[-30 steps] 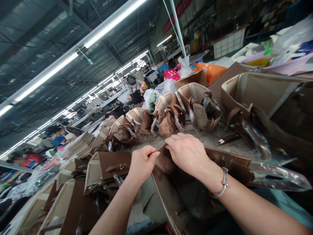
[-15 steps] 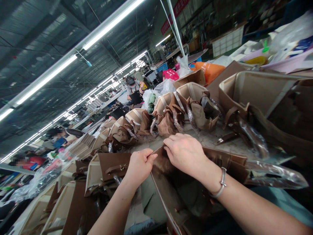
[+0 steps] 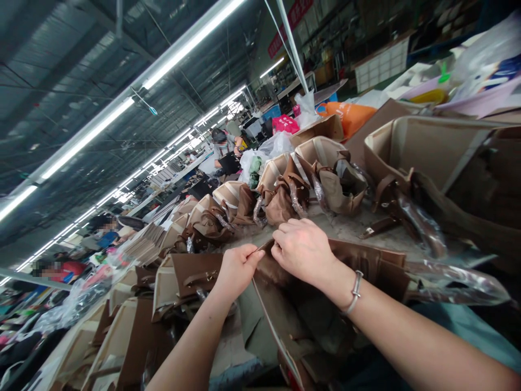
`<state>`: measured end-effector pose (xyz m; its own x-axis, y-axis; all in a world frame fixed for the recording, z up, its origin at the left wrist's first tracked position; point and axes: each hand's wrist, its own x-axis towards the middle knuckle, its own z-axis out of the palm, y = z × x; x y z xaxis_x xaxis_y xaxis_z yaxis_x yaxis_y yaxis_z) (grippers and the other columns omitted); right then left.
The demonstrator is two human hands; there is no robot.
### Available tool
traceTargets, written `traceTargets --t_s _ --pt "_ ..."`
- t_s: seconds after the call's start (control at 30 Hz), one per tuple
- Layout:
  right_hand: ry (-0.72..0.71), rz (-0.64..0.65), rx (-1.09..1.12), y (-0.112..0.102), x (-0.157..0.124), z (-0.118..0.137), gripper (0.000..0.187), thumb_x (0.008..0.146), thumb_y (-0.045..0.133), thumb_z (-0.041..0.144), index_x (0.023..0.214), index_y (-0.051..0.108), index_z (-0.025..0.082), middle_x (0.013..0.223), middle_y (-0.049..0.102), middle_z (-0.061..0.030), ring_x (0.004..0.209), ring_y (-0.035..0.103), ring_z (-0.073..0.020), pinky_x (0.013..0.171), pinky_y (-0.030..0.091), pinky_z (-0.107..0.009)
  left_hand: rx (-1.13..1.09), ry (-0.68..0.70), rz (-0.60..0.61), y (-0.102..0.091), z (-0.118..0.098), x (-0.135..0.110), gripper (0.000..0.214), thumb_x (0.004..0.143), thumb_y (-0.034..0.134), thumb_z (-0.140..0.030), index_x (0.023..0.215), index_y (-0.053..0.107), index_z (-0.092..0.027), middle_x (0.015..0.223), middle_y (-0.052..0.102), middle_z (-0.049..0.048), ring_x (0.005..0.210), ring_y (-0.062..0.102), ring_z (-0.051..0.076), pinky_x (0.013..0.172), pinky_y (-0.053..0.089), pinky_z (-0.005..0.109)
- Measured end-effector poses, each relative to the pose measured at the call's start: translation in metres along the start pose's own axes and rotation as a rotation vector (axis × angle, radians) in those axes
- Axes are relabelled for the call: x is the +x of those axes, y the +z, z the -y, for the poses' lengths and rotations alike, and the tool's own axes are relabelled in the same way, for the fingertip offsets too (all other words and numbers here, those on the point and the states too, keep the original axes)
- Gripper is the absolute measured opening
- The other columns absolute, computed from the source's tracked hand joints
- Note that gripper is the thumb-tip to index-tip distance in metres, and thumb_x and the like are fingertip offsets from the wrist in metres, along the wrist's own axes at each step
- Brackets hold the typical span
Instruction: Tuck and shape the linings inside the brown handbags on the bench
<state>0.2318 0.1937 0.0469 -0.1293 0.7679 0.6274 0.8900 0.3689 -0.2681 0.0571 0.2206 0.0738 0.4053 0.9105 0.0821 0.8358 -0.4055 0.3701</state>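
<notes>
A brown handbag (image 3: 272,326) lies in front of me with its mouth open and its dark lining showing. My left hand (image 3: 240,269) pinches the bag's far left corner between thumb and fingers. Right beside it, my right hand (image 3: 303,248) is curled over the same top edge, fingers bent down onto the rim. Its fingertips are hidden behind the knuckles and the bag wall. A silver bracelet (image 3: 355,292) circles my right wrist. The bag's plastic-wrapped handle (image 3: 468,274) sticks out to the right.
Several unfinished brown bags (image 3: 277,190) with beige edges stand in a curved row behind my hands. More bags (image 3: 118,336) stand at the left. A large bag (image 3: 439,146) is at the right. An orange plastic bag (image 3: 350,117) lies beyond. Co-workers (image 3: 223,144) sit further back.
The view has shifted slightly. My right hand has moved a little left and down along the rim, while my left hand keeps its pinch on the corner.
</notes>
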Motion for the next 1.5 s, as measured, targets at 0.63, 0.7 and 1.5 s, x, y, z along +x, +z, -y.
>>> traceTargets --t_s 0.63,0.7,1.5 --pt "-0.032 0.069 0.074 -0.004 -0.004 -0.006 0.018 0.085 0.047 0.017 0.075 0.061 0.015 0.079 0.061 -0.0068 0.079 0.051 -0.0208 0.071 0.032 -0.033 0.298 -0.002 -0.017 -0.008 -0.012 0.001 0.026 0.082 0.046 -0.027 0.059 0.055 -0.016 0.053 0.046 -0.0031 0.055 0.043 0.011 0.055 0.026 0.024" --pt "-0.026 0.088 0.078 -0.004 -0.004 -0.006 0.016 0.085 0.047 0.015 0.076 0.061 0.015 0.080 0.061 -0.0077 0.080 0.051 -0.0206 0.071 0.033 -0.033 0.264 0.008 0.009 -0.011 -0.011 0.002 0.028 0.082 0.045 -0.029 0.059 0.055 -0.016 0.054 0.047 -0.0031 0.056 0.044 0.011 0.055 0.027 0.023" --pt "0.066 0.211 -0.215 -0.068 -0.046 -0.036 0.039 0.088 0.051 0.024 0.126 0.049 0.018 0.092 0.066 -0.0091 0.080 0.061 -0.0196 0.069 0.044 -0.029 -0.564 -0.104 0.110 0.004 -0.021 -0.049 0.049 0.064 0.059 -0.014 0.113 0.059 -0.015 0.104 0.066 0.0054 0.098 0.059 0.024 0.083 0.048 0.033"
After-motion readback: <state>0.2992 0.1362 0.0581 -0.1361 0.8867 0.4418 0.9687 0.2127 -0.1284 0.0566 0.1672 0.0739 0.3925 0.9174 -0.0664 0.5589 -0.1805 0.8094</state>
